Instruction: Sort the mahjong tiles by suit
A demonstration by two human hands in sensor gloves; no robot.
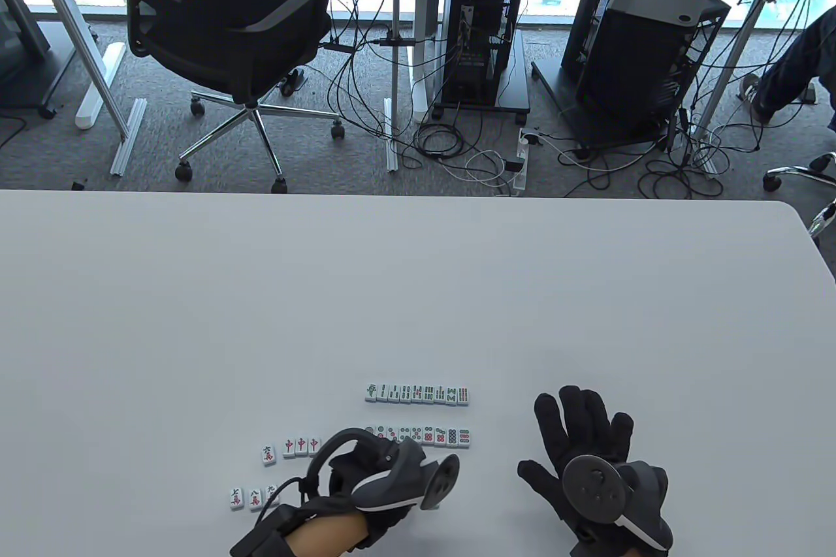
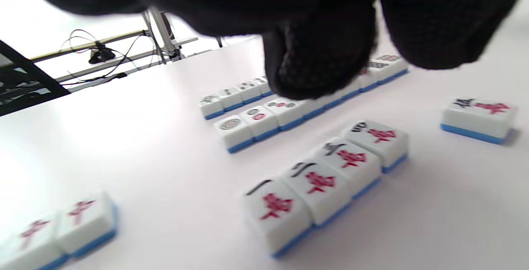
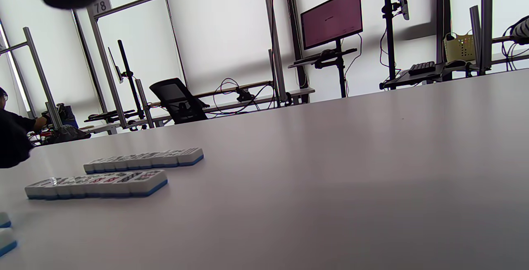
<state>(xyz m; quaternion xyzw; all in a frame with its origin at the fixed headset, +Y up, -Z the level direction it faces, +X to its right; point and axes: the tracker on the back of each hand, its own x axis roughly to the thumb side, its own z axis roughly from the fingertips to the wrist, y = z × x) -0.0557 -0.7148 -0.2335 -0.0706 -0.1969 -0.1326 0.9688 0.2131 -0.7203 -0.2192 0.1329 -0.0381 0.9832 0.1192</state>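
Observation:
Mahjong tiles lie face up near the table's front edge. A bamboo row lies farthest, a dots row before it. Left of that are three red-dragon tiles, a lone character tile and three more character tiles. My left hand hovers over the tiles; its fingertips hang above the dots row and hold nothing. Below them lies a row of several character tiles, with a single one apart. My right hand lies flat with fingers spread, right of the rows.
The white table stretches far beyond the tiles. Two more red-marked tiles show at the left wrist view's lower left. Past the far edge stand an office chair, computer towers and loose cables on the floor.

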